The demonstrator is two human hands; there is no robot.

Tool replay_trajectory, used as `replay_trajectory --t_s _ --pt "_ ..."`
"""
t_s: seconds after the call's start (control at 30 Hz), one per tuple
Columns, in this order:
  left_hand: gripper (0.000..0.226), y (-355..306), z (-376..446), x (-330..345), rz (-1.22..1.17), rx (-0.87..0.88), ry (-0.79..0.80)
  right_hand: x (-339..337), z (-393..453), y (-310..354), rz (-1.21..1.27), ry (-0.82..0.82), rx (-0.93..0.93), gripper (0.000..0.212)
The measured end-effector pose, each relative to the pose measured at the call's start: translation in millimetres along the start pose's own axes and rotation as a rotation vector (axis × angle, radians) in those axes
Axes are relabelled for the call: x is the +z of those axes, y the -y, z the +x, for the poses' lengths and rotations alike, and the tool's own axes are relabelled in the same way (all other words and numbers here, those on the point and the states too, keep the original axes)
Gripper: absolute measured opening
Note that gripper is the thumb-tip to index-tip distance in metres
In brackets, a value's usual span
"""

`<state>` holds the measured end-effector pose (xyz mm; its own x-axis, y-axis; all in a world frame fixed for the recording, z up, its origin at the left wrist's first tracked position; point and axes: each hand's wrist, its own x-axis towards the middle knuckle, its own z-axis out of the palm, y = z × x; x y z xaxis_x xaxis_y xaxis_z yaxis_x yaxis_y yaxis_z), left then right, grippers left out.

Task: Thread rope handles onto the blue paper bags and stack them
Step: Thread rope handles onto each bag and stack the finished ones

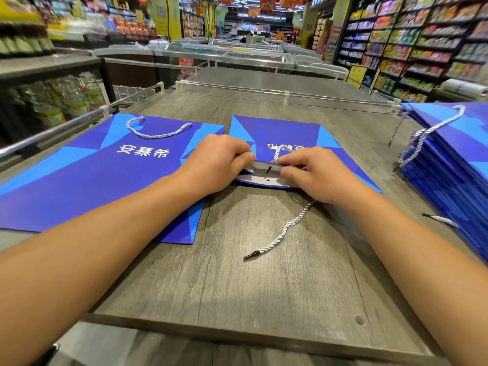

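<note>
Two hands are at work on the middle bag (287, 133), which lies flat on the table (264, 273) with its mouth toward the person. The mouth's white inner fold (266, 175) is held open by the left hand (216, 162), its fingers curled over the edge. The rope (287, 228) is pinched by the right hand (314, 175) at the fold, thumb and fingertips closed on it; a loop rises just behind the fingers, and the free end trails back across the table to its dark tip (249, 257). A dark slit and a small hole are seen in the fold; whether the rope already passes through a hole cannot be told, since the fingers hide it.

Threading is judged to be under way on this bag. Next, the trailing tip would need to be picked up and fed through the remaining hole, with the fold kept open.

A finished bag (105, 170) with its handle lies to the left, touching the middle one. A stack (454, 165) of bags stands at the right edge.
</note>
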<state>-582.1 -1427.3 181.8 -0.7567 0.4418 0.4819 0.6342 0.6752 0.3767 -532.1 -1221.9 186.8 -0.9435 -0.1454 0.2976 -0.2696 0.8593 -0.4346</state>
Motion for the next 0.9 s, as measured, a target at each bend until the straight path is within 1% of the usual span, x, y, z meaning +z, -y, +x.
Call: replay_trajectory --t_s 0.1,0.17,0.2,0.3,0.33,0.4,0.53,0.67,0.77,0.9 --pt "0.010 -1 -1 -1 -0.105 0.033 -0.127 6 4 2 0.018 -0.057 0.029 0.024" --pt "0.012 -2 -1 -1 -0.113 0.110 -0.210 10 5 2 0.056 -0.085 0.082 0.025" --pt "0.013 -3 -1 0 -0.096 0.140 -0.227 11 6 2 0.082 -0.105 0.111 0.025" --pt "0.009 -5 -3 9 0.017 0.170 -0.195 11 6 4 0.180 -0.161 0.172 0.025" --pt "0.008 -6 -3 12 0.051 0.153 -0.182 11 6 5 0.205 -0.171 0.173 0.024" --pt "0.012 -7 -3 13 0.078 0.100 -0.186 13 7 9 0.247 -0.180 0.166 0.021" --pt "0.024 -11 -5 9 0.074 0.048 -0.276 16 7 17 0.283 -0.210 0.149 0.021" --pt "0.016 -13 -7 9 0.071 0.075 -0.319 16 4 21 0.276 -0.224 0.128 0.018" --pt "0.015 -11 -6 9 0.026 0.080 -0.286 16 1 21 0.265 -0.274 0.162 0.013" --pt "0.012 -9 -5 8 -0.076 0.104 -0.217 15 2 16 0.272 -0.314 0.225 0.013"
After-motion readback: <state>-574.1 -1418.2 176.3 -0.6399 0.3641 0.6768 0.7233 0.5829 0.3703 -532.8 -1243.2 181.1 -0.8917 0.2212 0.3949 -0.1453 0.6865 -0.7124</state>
